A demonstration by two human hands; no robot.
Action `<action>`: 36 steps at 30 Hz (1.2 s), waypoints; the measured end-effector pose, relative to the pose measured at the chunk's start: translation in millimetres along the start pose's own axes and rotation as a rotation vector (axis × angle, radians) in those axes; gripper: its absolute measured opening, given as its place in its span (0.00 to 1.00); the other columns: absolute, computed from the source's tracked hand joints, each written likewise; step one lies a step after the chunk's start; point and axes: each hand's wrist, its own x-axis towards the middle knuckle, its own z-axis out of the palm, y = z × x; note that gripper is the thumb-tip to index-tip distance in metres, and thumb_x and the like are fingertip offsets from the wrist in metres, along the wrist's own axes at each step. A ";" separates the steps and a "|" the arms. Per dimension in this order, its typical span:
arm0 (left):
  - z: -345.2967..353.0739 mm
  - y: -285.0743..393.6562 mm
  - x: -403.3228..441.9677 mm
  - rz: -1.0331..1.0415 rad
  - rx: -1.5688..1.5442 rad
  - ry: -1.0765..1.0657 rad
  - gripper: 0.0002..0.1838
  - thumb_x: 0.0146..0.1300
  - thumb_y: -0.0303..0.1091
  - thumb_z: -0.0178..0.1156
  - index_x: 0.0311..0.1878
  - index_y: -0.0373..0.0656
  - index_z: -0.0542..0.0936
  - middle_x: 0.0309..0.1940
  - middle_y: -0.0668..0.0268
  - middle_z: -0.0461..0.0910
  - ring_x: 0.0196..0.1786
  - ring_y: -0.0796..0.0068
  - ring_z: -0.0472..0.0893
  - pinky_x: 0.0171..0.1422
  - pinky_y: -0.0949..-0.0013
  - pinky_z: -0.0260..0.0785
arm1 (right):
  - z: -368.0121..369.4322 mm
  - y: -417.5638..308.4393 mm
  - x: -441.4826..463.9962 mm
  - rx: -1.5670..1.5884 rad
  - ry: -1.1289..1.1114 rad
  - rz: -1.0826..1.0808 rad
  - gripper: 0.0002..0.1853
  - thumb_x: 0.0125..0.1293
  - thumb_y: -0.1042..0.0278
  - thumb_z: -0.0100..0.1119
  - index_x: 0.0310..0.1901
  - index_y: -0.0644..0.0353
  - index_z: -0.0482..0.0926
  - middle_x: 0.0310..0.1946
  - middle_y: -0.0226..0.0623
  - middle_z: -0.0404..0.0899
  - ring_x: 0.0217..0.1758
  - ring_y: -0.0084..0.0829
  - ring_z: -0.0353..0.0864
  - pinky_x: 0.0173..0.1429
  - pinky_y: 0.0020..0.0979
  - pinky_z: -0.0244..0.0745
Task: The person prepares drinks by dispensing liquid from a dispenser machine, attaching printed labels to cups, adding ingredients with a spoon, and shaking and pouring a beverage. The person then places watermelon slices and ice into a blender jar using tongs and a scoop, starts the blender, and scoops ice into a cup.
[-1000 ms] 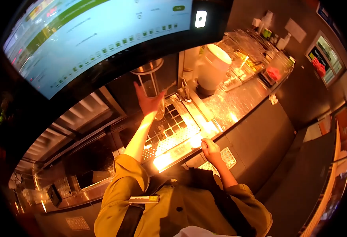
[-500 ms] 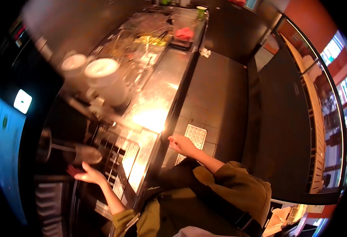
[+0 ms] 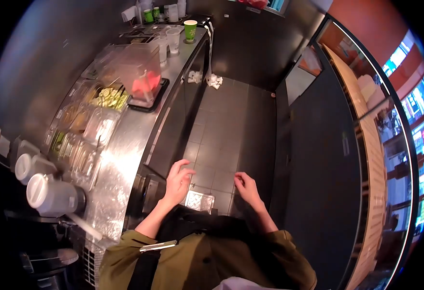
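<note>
Half curled, the right hand (image 3: 247, 189) hovers, grip unclear — left hand (image 3: 177, 181) open near counter (image 3: 131, 137) with printed green cup (image 3: 190, 31).

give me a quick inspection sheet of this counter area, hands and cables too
surface: steel counter, shiny; wet or dry unclear
job's things: clear container with red contents, on a black base; lidded jug nearer
clutter: crumpled white material on the floor
hands: left hand fingers spread, right hand loosely curled; nothing seen held
cables: white strip hanging at the far end; cord or paper unclear
surroundings: tiled floor, dark cabinets across the aisle
</note>
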 end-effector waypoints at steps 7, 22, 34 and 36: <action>105.3 -123.1 120.1 -0.343 -0.090 -0.290 0.17 0.57 0.37 0.57 0.47 0.39 0.73 0.44 0.60 0.70 0.42 0.67 0.73 0.47 0.69 0.66 | 3.6 49.7 210.8 0.122 -0.283 0.027 0.11 0.61 0.68 0.54 0.43 0.62 0.74 0.31 0.39 0.78 0.34 0.27 0.78 0.39 0.26 0.73; 177.7 -285.1 531.2 -0.517 -0.339 -0.138 0.14 0.57 0.31 0.57 0.47 0.36 0.74 0.40 0.59 0.76 0.41 0.72 0.77 0.48 0.72 0.68 | -140.3 60.2 780.8 -0.019 -0.462 -0.137 0.14 0.59 0.64 0.55 0.43 0.62 0.74 0.37 0.39 0.77 0.39 0.27 0.77 0.45 0.29 0.72; 366.7 -437.4 1043.7 -0.597 -1.040 0.401 0.13 0.60 0.34 0.56 0.43 0.34 0.75 0.39 0.62 0.75 0.44 0.74 0.75 0.52 0.73 0.67 | -483.2 149.5 1338.5 0.449 0.550 -0.152 0.12 0.62 0.64 0.48 0.41 0.62 0.75 0.34 0.32 0.76 0.38 0.22 0.74 0.41 0.24 0.68; 393.0 -432.9 1132.6 -0.669 -1.087 0.343 0.14 0.60 0.36 0.56 0.46 0.39 0.73 0.43 0.65 0.74 0.47 0.73 0.74 0.54 0.71 0.65 | -491.2 181.3 1398.4 0.678 0.347 -0.054 0.16 0.65 0.57 0.47 0.42 0.62 0.74 0.37 0.35 0.76 0.43 0.26 0.74 0.46 0.26 0.69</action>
